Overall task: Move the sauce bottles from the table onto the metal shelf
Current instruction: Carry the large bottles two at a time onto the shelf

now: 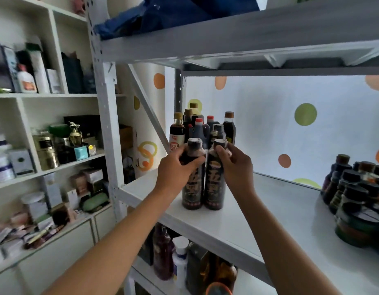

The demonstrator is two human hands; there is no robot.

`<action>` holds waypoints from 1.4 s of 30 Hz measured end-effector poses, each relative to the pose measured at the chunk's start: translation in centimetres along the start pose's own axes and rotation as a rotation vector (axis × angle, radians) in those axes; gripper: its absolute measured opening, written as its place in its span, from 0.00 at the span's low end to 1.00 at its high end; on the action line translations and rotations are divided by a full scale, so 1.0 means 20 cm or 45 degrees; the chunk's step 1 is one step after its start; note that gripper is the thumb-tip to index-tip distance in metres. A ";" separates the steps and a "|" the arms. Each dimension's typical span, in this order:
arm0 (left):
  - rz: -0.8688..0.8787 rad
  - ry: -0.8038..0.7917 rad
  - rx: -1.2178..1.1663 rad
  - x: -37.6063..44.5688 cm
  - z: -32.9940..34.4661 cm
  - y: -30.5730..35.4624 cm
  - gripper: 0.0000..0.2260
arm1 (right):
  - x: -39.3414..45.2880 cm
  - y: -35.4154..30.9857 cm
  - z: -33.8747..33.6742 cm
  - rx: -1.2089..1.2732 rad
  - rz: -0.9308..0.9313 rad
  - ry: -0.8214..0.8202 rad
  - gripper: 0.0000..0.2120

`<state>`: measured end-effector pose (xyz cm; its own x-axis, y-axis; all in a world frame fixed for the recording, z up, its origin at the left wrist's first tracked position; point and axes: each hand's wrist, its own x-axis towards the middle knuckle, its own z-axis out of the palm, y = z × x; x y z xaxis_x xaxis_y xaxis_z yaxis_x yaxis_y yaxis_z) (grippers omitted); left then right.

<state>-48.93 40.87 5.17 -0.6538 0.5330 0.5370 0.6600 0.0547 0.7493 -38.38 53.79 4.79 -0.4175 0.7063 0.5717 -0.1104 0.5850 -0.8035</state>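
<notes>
Two dark sauce bottles stand side by side on the white metal shelf [258, 220] near its front left. My left hand [175, 167] grips the neck of the left bottle [192, 188]. My right hand [233, 160] grips the neck of the right bottle [214, 188]. Both bottles are upright with their bases on the shelf board. Behind them a cluster of several sauce bottles [201, 128] stands at the shelf's back left corner.
Another group of dark bottles [354, 194] crowds the shelf's right side. The shelf above [248, 35] hangs low overhead. More bottles [178, 258] fill the shelf below. A white cabinet [45, 145] full of jars and boxes stands on the left.
</notes>
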 end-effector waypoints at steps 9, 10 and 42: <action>-0.179 0.002 0.010 -0.25 0.20 -0.27 0.41 | -0.23 0.26 -0.02 0.103 0.269 -0.372 0.21; -0.189 0.001 0.023 -0.23 0.20 -0.29 0.40 | -0.22 0.27 -0.03 0.105 0.283 -0.393 0.25; -0.225 0.245 0.206 0.32 0.42 -0.59 0.31 | 0.25 0.62 0.42 -0.286 0.300 -0.010 0.28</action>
<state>-57.91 50.70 -3.44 -0.8118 0.3341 0.4790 0.5699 0.2746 0.7744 -49.47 61.20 -3.73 -0.4147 0.8303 0.3723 0.1919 0.4797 -0.8562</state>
